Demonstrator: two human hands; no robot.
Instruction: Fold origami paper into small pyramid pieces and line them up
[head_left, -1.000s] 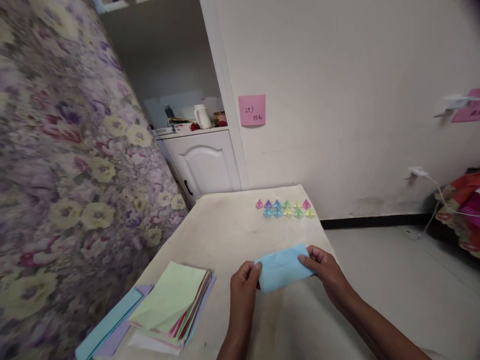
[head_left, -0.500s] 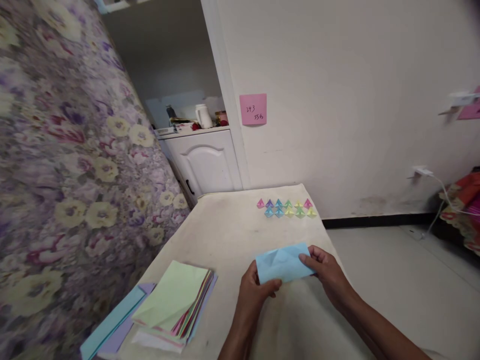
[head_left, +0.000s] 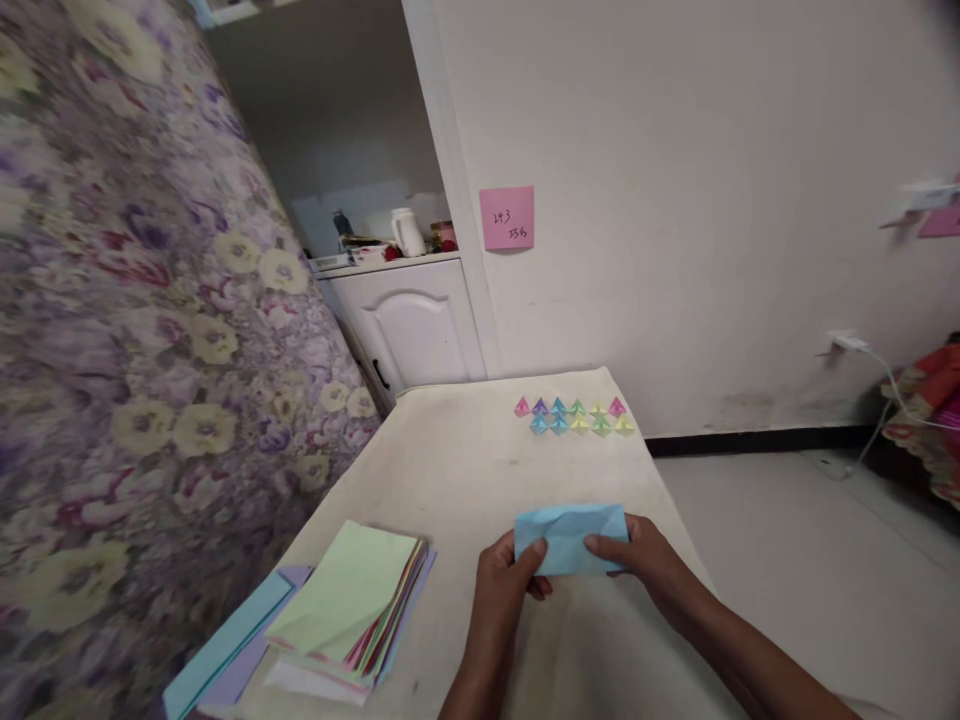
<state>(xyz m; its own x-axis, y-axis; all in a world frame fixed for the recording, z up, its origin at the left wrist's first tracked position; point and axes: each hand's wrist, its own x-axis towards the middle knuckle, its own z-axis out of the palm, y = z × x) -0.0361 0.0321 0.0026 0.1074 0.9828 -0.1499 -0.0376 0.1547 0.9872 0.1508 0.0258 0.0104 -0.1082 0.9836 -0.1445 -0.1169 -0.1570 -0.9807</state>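
A creased sheet of light blue paper (head_left: 568, 530), a wide rectangle in shape, is held up over the near part of the table between both hands. My left hand (head_left: 512, 570) grips its left end, with the thumb lying on the front face. At the right end my right hand (head_left: 634, 548) pinches it, thumb pressed on the front and the other fingers behind. The fingers behind the paper are mostly hidden. Beyond it, two rows of small folded paper pieces (head_left: 577, 415) in pink, purple, blue, green and yellow sit near the table's far right corner.
On the table's left lies a stack of coloured paper (head_left: 345, 590), pale green on top. Blue folded strips (head_left: 229, 640) lie beside it at the edge. A floral curtain (head_left: 172, 350) hangs at left. A white cabinet (head_left: 416, 335) and a wall stand behind the cloth-covered table (head_left: 450, 460).
The blue paper has turned from a slant to nearly level and sits slightly lower. Both thumbs have moved further inward on its front face.
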